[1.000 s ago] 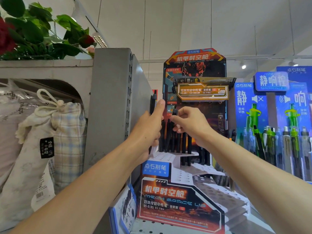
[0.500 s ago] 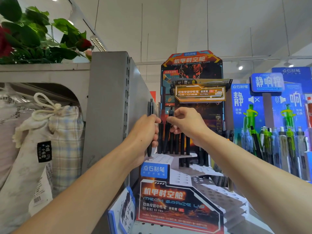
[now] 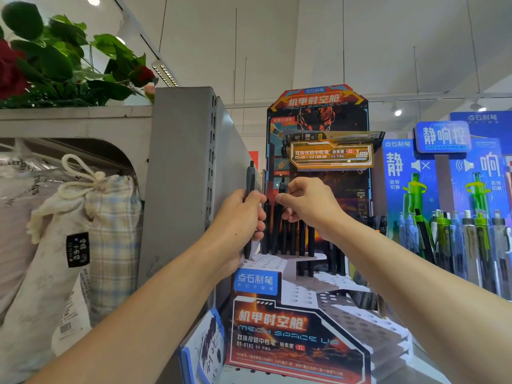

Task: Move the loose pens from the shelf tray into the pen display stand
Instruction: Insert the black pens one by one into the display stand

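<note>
Black pen [image 3: 250, 189] in left hand [image 3: 238, 217] | right hand [image 3: 310, 206] pinches second pen [image 3: 280, 200]

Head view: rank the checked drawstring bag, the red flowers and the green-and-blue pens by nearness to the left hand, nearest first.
1. Checked drawstring bag: just left of the left hand, past the grey shelf post.
2. Green-and-blue pens: far right, beyond the right hand.
3. Red flowers: top left corner, above the shelf.
</note>
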Action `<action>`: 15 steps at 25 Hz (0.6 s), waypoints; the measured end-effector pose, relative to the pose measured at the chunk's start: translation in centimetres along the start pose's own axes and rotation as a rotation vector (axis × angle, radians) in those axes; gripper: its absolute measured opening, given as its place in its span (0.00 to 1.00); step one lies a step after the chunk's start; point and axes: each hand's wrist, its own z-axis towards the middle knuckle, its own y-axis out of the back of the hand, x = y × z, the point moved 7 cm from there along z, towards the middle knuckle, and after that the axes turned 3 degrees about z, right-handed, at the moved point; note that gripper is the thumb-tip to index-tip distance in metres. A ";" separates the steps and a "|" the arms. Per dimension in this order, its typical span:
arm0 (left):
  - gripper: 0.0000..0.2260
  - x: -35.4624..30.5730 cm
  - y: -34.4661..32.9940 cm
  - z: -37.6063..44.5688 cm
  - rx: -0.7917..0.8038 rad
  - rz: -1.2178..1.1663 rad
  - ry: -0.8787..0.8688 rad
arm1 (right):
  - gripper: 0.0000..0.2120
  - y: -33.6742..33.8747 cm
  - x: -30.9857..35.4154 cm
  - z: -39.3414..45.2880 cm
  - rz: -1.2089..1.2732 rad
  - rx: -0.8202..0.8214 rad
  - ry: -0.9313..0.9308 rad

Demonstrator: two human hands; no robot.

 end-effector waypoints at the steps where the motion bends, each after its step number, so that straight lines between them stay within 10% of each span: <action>1: 0.08 0.0 0.0 0.0 0.002 -0.002 0.000 | 0.07 0.1 -0.1 0.0 -0.016 0.001 -0.004; 15: 0.09 0.1 -0.1 0.1 0.016 -0.033 -0.006 | 0.11 -1.5 -1.3 -0.6 -0.259 0.137 -0.079</action>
